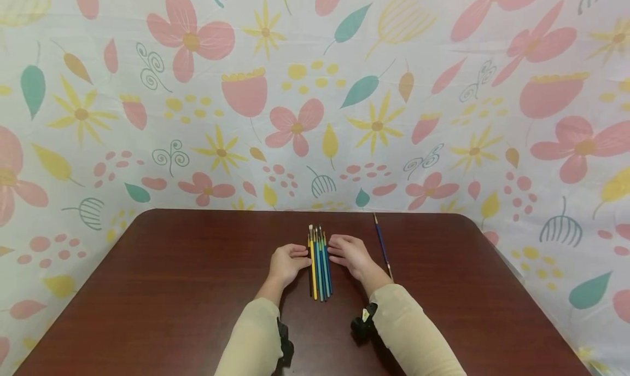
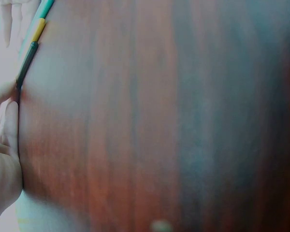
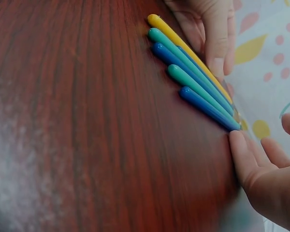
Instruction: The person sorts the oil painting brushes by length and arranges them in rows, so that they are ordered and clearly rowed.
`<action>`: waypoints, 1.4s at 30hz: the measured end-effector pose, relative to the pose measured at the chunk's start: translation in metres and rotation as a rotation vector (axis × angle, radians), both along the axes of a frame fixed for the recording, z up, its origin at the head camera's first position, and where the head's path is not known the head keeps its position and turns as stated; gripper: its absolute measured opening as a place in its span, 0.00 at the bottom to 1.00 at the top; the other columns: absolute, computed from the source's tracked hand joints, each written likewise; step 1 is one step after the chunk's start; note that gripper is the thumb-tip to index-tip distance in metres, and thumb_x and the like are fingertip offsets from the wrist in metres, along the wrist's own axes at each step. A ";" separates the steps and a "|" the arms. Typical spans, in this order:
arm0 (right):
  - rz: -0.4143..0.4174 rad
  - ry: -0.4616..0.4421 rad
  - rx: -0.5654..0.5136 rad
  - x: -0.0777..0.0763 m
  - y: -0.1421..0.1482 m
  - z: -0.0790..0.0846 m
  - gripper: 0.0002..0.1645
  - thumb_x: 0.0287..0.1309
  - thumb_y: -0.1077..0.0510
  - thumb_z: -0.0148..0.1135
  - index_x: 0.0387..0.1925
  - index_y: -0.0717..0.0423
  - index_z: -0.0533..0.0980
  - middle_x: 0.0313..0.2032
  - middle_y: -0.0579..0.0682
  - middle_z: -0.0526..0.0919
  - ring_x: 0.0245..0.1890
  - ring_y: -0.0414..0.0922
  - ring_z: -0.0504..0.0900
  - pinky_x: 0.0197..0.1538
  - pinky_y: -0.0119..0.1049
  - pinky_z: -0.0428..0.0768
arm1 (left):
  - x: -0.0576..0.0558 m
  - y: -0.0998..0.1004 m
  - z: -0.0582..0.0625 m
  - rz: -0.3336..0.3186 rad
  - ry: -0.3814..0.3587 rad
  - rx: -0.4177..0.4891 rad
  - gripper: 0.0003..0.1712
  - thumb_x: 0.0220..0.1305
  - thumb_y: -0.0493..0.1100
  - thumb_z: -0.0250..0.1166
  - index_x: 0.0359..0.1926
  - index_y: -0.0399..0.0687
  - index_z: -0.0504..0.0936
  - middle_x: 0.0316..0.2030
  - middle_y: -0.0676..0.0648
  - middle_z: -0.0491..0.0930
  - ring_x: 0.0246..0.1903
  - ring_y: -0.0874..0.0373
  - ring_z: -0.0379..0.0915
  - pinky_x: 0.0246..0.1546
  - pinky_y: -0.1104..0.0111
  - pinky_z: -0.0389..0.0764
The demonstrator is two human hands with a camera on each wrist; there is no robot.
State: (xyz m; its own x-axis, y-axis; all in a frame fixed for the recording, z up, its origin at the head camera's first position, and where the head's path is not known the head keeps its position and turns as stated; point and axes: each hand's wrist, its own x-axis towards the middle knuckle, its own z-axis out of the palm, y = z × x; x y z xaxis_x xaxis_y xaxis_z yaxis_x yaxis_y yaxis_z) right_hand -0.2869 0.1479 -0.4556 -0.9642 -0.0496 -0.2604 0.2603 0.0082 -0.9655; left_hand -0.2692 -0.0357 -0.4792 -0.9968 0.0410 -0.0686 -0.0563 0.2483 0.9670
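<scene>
Several paintbrushes (image 1: pixel 321 272) lie side by side on the table, bristles toward the wall. Their handles are yellow, teal, blue and black. My left hand (image 1: pixel 286 264) rests along the left side of this row, its thumb and fingertips against the outer brushes. From the right, my right hand (image 1: pixel 350 255) touches the row with extended fingers. The right wrist view shows a fingertip at the outermost blue handle (image 3: pixel 208 108) and the left thumb by the yellow handle (image 3: pixel 183 46). In the left wrist view, a black handle (image 2: pixel 27 65) meets the left fingers.
One more paintbrush (image 1: pixel 381 239), with a blue handle, lies apart to the right, beyond the right wrist. The dark wooden table (image 1: pixel 197 288) ends at a flower-patterned cloth (image 1: pixel 295 146) behind it.
</scene>
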 end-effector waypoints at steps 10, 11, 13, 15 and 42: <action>-0.052 0.023 0.051 -0.003 -0.009 -0.006 0.24 0.63 0.63 0.56 0.59 0.69 0.69 0.54 0.68 0.75 0.52 0.55 0.80 0.47 0.42 0.83 | 0.000 -0.002 -0.005 -0.007 0.004 0.003 0.20 0.56 0.36 0.68 0.51 0.36 0.78 0.47 0.39 0.82 0.44 0.50 0.83 0.44 0.61 0.83; -0.060 0.027 0.066 -0.003 -0.010 -0.007 0.23 0.62 0.64 0.57 0.58 0.69 0.70 0.53 0.68 0.76 0.51 0.54 0.81 0.46 0.42 0.84 | 0.000 -0.001 -0.005 -0.008 0.001 0.008 0.20 0.56 0.36 0.68 0.51 0.36 0.78 0.47 0.39 0.82 0.44 0.50 0.83 0.45 0.62 0.83; -0.074 0.035 0.102 -0.005 -0.012 -0.007 0.23 0.60 0.64 0.59 0.56 0.68 0.72 0.51 0.67 0.77 0.47 0.53 0.82 0.44 0.41 0.84 | 0.000 -0.001 -0.005 -0.008 0.001 0.010 0.20 0.56 0.36 0.68 0.51 0.36 0.78 0.47 0.39 0.82 0.44 0.50 0.83 0.45 0.62 0.83; -0.082 0.044 0.133 -0.006 -0.014 -0.008 0.22 0.58 0.64 0.61 0.55 0.68 0.73 0.49 0.66 0.78 0.45 0.52 0.83 0.42 0.41 0.85 | 0.001 -0.002 -0.005 -0.009 0.008 0.008 0.20 0.56 0.36 0.68 0.51 0.35 0.78 0.47 0.39 0.82 0.44 0.49 0.82 0.44 0.61 0.83; -0.116 0.062 0.341 -0.012 -0.022 -0.002 0.16 0.51 0.63 0.67 0.44 0.63 0.80 0.45 0.61 0.81 0.35 0.47 0.84 0.38 0.40 0.85 | 0.001 -0.002 0.001 -0.020 0.022 0.011 0.20 0.56 0.35 0.68 0.51 0.34 0.78 0.47 0.37 0.82 0.44 0.49 0.82 0.44 0.62 0.83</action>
